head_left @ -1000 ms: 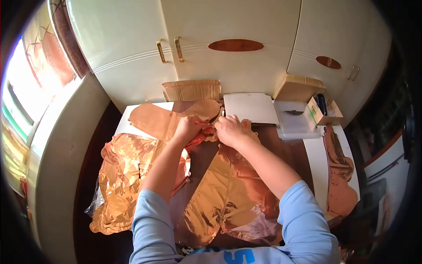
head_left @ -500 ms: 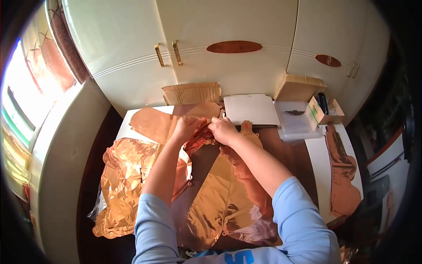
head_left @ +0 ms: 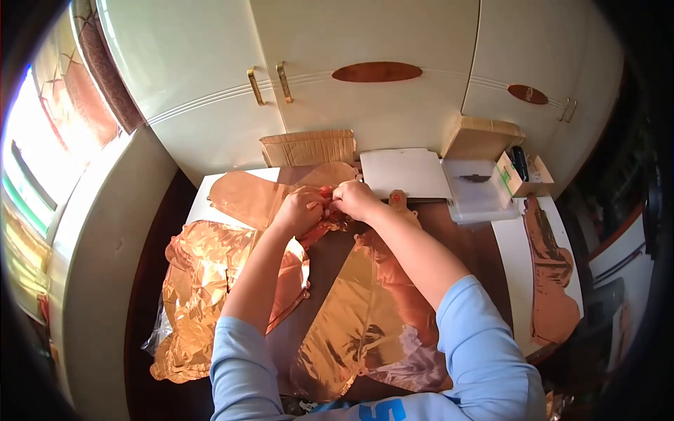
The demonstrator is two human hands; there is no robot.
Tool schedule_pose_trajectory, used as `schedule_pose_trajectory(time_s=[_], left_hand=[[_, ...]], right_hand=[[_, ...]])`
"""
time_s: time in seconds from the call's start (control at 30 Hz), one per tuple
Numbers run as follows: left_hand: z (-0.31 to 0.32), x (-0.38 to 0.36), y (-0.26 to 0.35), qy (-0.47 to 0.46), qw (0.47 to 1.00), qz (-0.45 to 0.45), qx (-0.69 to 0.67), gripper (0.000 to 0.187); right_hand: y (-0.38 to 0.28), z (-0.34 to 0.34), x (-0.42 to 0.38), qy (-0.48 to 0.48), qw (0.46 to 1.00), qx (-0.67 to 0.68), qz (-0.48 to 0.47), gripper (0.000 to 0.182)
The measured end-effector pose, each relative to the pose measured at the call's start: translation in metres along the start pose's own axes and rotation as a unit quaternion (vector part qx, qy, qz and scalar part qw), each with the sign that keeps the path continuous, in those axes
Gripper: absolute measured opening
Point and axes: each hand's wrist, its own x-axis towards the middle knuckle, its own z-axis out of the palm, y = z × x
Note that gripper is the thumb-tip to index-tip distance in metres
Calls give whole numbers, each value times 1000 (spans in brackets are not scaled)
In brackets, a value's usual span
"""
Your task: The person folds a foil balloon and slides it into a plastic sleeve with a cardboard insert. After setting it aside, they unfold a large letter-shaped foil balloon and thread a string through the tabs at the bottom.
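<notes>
My left hand point(head_left: 300, 209) and my right hand point(head_left: 354, 200) are close together over the back middle of the table, both closed on a bunched reddish-copper foil piece point(head_left: 327, 223). Its crumpled end shows between and below my fingers. Behind my left hand lies a flat copper foil piece point(head_left: 242, 196). To the left, a large crinkled copper foil point(head_left: 200, 281) spreads under my left forearm. A long flat foil piece point(head_left: 344, 309) lies between my arms, with reddish foil along its right side. A small foil tab point(head_left: 398, 199) shows just right of my right hand.
A white flat sheet point(head_left: 407, 174) and a clear plastic tray point(head_left: 477, 196) lie at the back. Beside them stands a small box point(head_left: 525, 179) with a black object in it. Another foil piece point(head_left: 551, 281) lies on the right. Cardboard point(head_left: 309, 149) leans against the cabinet.
My hands have come closer together over the bunched foil, my right hand shifting slightly left and my left hand slightly right. The foil between them is more gathered.
</notes>
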Motion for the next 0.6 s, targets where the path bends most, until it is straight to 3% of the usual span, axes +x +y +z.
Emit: schedule_pose_trajectory(time_s=[0.2,0.27,0.33,0.43,0.47,0.6], left_hand=[[0,1,-10,-73,991,-114,7,18],[1,4,-5,-75,980,-186,6,18],[5,5,3,9,978,-207,-6,15],[8,3,10,67,970,-228,50,17],[8,3,11,73,966,-233,80,20],[5,6,-13,-29,961,-224,158,29]], right_hand=[[-10,-5,8,2,998,-46,-51,14],[-15,-3,9,93,991,-76,-58,10],[-22,0,10,202,976,-55,-63,9],[-28,3,0,205,972,-99,-54,12],[-27,6,-4,165,980,-101,-50,10],[-12,27,-12,101,974,-200,-37,11]])
